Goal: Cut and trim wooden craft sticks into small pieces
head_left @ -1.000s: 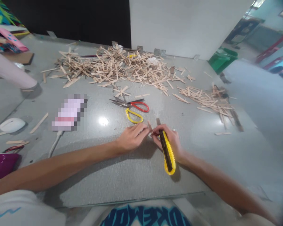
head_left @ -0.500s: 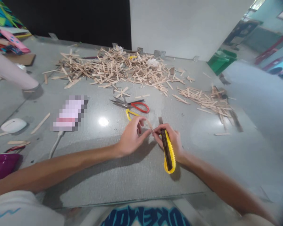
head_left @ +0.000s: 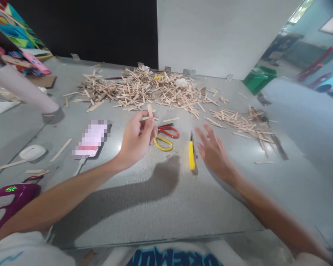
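Observation:
Raised over the table, my left hand (head_left: 137, 135) pinches a short flat wooden stick (head_left: 150, 111) between thumb and fingers, its end pointing up. Scissors (head_left: 164, 143) with one red and one yellow handle lie just right of that hand, their blades mostly hidden behind it. A yellow box cutter (head_left: 192, 155) rests on the tabletop, blade pointing away from me. Just right of the cutter, my right hand (head_left: 213, 147) is apart from it, fingers spread and slightly blurred, holding nothing.
A large heap of wooden sticks (head_left: 144, 88) spreads along the back, with a smaller pile (head_left: 241, 123) at right. On the left are a phone (head_left: 90, 138) with a cable, a white case (head_left: 32, 152), a purple device (head_left: 19, 197) and a pale cylinder (head_left: 30, 88). A green bin (head_left: 259, 79) stands beyond.
My right hand has let go of the box cutter, which now lies on the table, and moved right. My left hand has moved left and up with the stick.

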The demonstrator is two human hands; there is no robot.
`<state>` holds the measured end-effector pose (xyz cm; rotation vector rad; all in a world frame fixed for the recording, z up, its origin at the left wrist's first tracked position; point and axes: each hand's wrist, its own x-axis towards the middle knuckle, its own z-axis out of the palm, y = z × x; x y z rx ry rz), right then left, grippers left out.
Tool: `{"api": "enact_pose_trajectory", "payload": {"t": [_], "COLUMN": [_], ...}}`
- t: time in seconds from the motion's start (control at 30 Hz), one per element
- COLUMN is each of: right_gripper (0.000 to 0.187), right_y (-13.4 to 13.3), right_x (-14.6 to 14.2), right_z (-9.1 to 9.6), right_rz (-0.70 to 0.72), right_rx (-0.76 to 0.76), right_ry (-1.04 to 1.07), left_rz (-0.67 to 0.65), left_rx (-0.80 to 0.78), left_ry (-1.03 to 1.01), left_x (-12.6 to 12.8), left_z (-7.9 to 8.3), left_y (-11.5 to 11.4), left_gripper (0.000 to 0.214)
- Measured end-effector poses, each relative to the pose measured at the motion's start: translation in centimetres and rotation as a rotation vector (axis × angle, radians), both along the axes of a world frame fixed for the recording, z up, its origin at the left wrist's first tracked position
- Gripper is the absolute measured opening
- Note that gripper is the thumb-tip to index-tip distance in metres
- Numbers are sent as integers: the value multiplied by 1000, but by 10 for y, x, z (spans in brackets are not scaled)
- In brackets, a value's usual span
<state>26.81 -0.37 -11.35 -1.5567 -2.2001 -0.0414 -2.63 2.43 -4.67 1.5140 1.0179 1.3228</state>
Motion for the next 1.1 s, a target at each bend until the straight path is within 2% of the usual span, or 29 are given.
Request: {"api": "enact_pose_trajectory", "payload": {"t": [0.07, 0.13, 0.27, 0.33, 0.43, 0.53, 0.7, 0.83, 1.0, 1.07, 1.1], "right_gripper": [34, 38, 68, 62, 38, 41, 33, 44, 31, 35, 40], "right_y": [4, 9, 25, 37, 54, 69, 79, 76, 79, 77, 73], "right_x": [-5, -12, -38, -57, -89, -117, -142, -136, -94, -74, -65], "right_z": [10, 20, 34, 38, 38, 34, 22, 11, 10, 15, 19], "right_rz": [-61, -40, 176, 237, 247, 208, 184, 97, -11, -24, -5], "right_rx": [-40, -121, -113, -152, -320, -404, -404, -323, -188, -191, -252], "right_ry": [-72, -74, -37, -97, -203, -276, -256, -149, 45, 176, 349], "left_rz": [44, 77, 98, 105, 98, 30, -68, -106, -109, -128, -134], "left_rx": [16, 15, 10, 0, -102, -203, -163, -110, -19, 1, 7], "left_ry": [10, 11, 20, 27, 36, 57, 99, 119, 180, 210, 227], "left_x": [-7, -11, -15, -16, -16, -17, -20, -23, -23, -23, -22], "left_z": [10, 17, 23, 26, 31, 35, 38, 38, 41, 45, 47], "left_y": [5, 7, 8, 8, 8, 6, 2, -2, -11, -15, -16], "left_gripper": [26, 25, 21, 17, 14, 15, 17, 27, 23, 16, 14]}}
